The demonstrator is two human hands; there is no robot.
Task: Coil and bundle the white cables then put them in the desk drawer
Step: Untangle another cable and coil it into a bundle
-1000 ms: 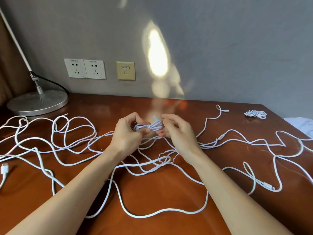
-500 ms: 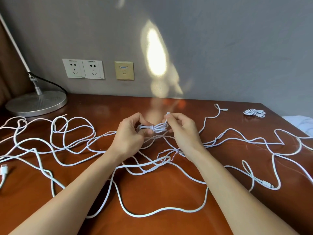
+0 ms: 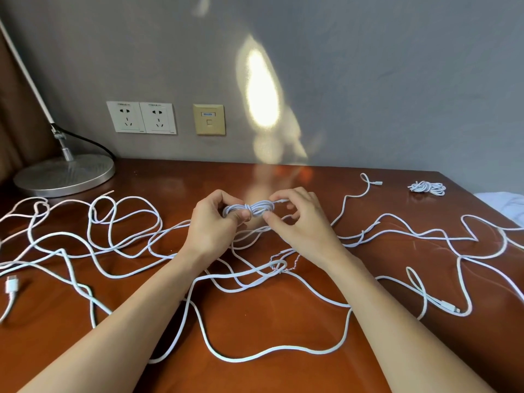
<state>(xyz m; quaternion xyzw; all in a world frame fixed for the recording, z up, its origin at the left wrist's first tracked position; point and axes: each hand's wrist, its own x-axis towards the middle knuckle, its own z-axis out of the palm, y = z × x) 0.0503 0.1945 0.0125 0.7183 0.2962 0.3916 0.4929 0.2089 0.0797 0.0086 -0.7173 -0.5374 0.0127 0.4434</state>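
The left grip (image 3: 211, 225) is curled round one end of a small coiled bundle (image 3: 252, 209) of white cable, with the thumb pressed under it. The right grip (image 3: 297, 222) pinches the other end between thumb and forefinger, and a short cable tail pokes out past the fingertips. A few turns of cable cinch the bundle at its middle. It is held just above the counter (image 3: 283, 321), near its middle. Below and to both sides, loose white cables (image 3: 232, 360) sprawl in tangled loops over the wood, with one plug (image 3: 11, 286) lying at the left edge. A second coiled bundle (image 3: 428, 188) rests at the far right. A lamp base (image 3: 63, 174) stands far left, below the wall sockets (image 3: 141, 117)
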